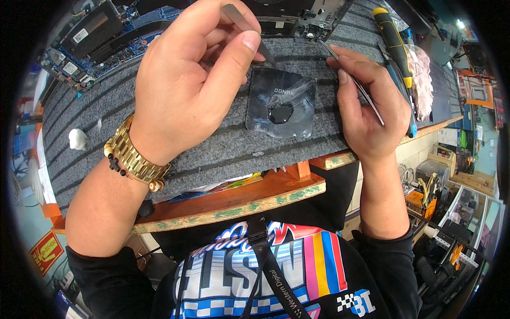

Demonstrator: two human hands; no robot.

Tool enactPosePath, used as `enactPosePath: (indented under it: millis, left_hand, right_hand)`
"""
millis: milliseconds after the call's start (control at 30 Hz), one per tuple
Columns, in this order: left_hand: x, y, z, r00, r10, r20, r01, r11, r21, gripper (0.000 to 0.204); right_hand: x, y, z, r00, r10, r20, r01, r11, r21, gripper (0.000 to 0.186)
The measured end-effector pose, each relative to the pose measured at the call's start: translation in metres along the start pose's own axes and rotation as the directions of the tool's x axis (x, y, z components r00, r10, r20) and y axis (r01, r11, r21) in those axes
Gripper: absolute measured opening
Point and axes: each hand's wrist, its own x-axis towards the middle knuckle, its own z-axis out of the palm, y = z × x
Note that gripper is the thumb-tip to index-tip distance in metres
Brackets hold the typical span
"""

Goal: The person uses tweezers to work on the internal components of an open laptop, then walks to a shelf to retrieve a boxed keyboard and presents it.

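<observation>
My left hand (194, 80) is closed on a pair of grey metal tweezers (240, 20), whose narrow tip points down at the top edge of a small dark square sheet (257, 122). A glossy black blob (280, 112) lies on that sheet, with smears around it. My right hand (374, 101) pinches a thin metal pick (366, 95) like a pen. Its tip reaches up to small metal parts (311, 33) at the near edge of an opened laptop (95, 34). Whether the tip touches them I cannot tell. My left hand covers part of the laptop.
A ribbed grey mat (212, 146) covers the bench, with a wooden front edge (234, 210) and a shelf under it. A white cotton ball (77, 139) lies at left. A yellow-and-black screwdriver (392, 40) and a crumpled pink cloth (421, 80) lie beyond my right hand.
</observation>
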Motion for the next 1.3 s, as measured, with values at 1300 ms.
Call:
enactPosePath:
  millis: [1300]
  left_hand:
    - [0.000, 0.004, 0.001, 0.999, -0.038, -0.006, 0.038, 0.999, 0.007, 0.017]
  right_hand:
    - [-0.005, -0.004, -0.005, 0.991, 0.120, -0.054, -0.110, 0.980, 0.169, 0.015]
